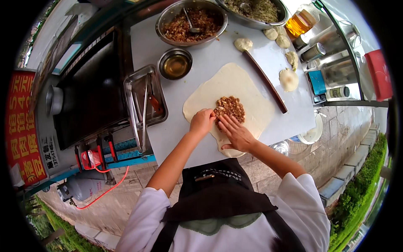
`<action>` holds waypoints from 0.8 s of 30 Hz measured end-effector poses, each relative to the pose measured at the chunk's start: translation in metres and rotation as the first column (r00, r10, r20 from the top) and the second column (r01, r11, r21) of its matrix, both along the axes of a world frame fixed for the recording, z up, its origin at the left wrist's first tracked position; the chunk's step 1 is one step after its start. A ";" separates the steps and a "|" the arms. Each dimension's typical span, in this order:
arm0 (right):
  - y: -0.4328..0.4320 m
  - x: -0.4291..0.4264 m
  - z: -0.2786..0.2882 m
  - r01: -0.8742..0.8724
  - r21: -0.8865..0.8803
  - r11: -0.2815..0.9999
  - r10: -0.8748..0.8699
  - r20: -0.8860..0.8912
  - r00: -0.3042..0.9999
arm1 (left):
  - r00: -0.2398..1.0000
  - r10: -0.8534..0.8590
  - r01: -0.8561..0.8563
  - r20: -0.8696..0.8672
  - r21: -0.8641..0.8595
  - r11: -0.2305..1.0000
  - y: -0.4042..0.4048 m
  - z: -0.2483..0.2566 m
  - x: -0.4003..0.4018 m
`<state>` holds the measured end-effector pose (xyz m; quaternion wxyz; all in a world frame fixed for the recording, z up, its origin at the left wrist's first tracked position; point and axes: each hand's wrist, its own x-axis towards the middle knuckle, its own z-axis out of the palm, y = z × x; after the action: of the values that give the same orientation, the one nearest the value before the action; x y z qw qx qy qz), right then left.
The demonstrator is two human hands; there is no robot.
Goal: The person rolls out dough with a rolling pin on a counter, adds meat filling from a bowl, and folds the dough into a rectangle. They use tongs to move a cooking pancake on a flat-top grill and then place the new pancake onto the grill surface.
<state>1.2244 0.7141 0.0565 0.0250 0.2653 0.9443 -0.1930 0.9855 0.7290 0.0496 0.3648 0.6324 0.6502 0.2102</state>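
A wide, thin sheet of dough (220,83) lies flat on the pale work board (176,138). On its lower middle sits a mound of minced filling (230,107). My left hand (203,121) is at the mound's lower left, with thumb and fingertips together at the dough; what they pinch is too small to tell. My right hand (236,134) lies palm down, fingers spread, its fingertips touching the filling's lower edge and the dough around it. Right of the sheet rests a dark wooden rolling pin (264,81), its upper end by a dough ball (243,44).
Bowls of red-brown filling (163,33) and greenish filling (255,11) stand at the back. A small bowl of oil (175,65) and a metal tray with tongs (163,110) are left, beside a dark griddle (91,91). Dough pieces (288,80) and shakers (314,52) are right.
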 end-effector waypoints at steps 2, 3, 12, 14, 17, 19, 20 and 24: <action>0.014 0.017 -0.003 0.031 0.049 0.998 -0.033 0.050 0.998 | 1.000 0.020 -0.020 0.008 0.025 0.999 0.004 0.002 0.004; 0.019 0.030 -0.005 0.044 0.068 0.997 -0.049 0.077 0.996 | 0.999 0.031 -0.032 0.024 0.034 0.999 0.006 0.004 0.011; 0.047 -0.011 0.006 0.097 0.132 0.986 -0.093 -0.031 0.995 | 0.988 0.129 -0.122 0.084 -0.085 0.989 0.012 0.000 0.004; 0.042 -0.033 -0.003 0.092 0.097 0.991 -0.090 -0.024 0.996 | 0.979 0.187 -0.180 0.083 -0.084 0.980 0.012 -0.002 0.001; 0.037 -0.038 0.002 0.051 0.075 0.996 -0.048 -0.037 0.998 | 0.987 0.159 -0.158 -0.013 -0.197 0.967 -0.005 0.002 0.003; 0.024 -0.020 0.010 -0.011 0.063 0.998 0.012 -0.027 1.000 | 0.991 -0.045 -0.019 -0.130 -0.456 0.890 -0.012 0.027 0.019; 0.017 -0.012 0.017 0.006 0.069 0.998 -0.004 -0.018 1.000 | 0.992 -0.056 0.001 -0.114 -0.437 0.900 -0.020 0.023 0.024; 0.012 0.030 0.011 -0.033 0.000 0.999 0.033 0.143 0.989 | 0.985 -0.113 0.040 -0.132 -0.459 0.888 -0.040 0.010 0.063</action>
<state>1.2542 0.7266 0.0672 0.0957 0.2629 0.9445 -0.1720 1.0484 0.6888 0.0593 0.4587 0.5693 0.6821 -0.0120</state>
